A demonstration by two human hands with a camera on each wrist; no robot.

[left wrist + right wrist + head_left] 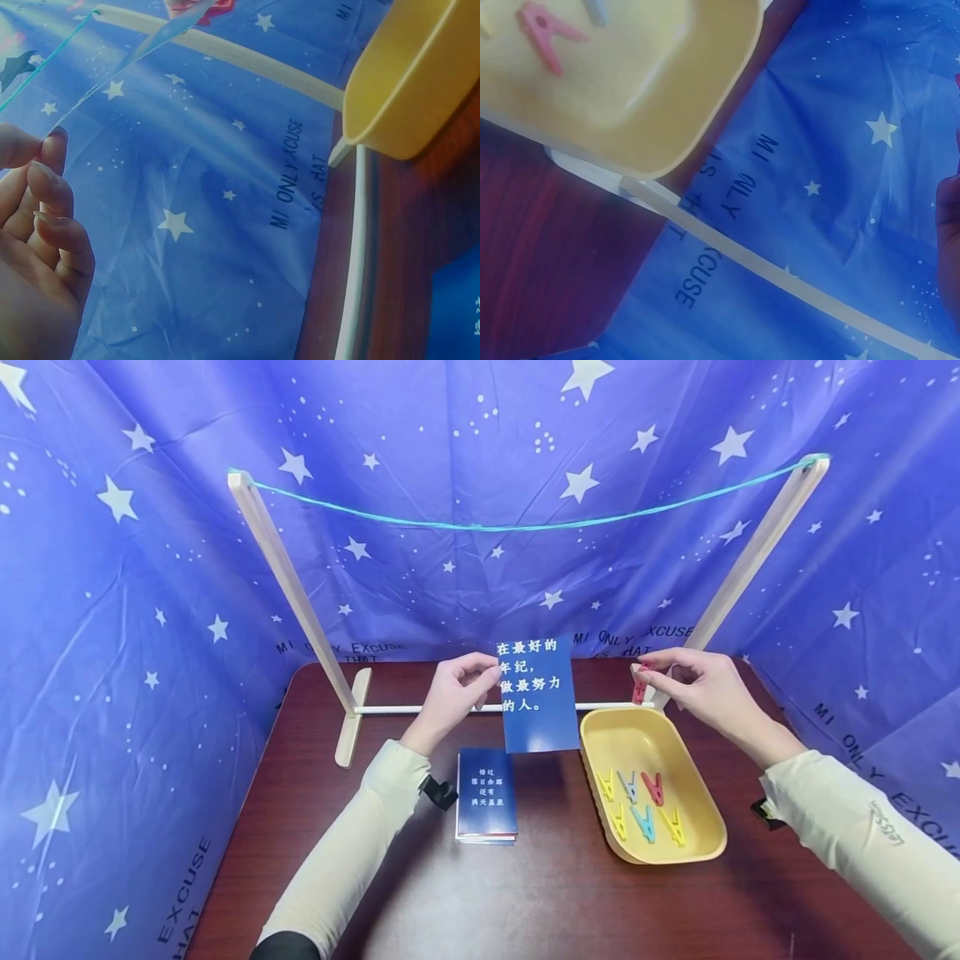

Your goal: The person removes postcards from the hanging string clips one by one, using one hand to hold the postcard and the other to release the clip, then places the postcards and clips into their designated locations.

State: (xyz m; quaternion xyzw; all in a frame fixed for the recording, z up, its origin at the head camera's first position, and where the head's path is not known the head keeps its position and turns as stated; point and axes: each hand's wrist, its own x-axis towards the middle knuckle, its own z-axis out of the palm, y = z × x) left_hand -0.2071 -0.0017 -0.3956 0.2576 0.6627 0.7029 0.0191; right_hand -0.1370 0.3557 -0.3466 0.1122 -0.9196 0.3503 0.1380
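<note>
Obstacles: wooden frame with sagging cord across the back; yellow tray right; card stack centre (low). Open passage: bare table near the front edge.

We see a blue card with white writing, held upright above the desk. A red clothespin is pinched upright beside the tray.
</note>
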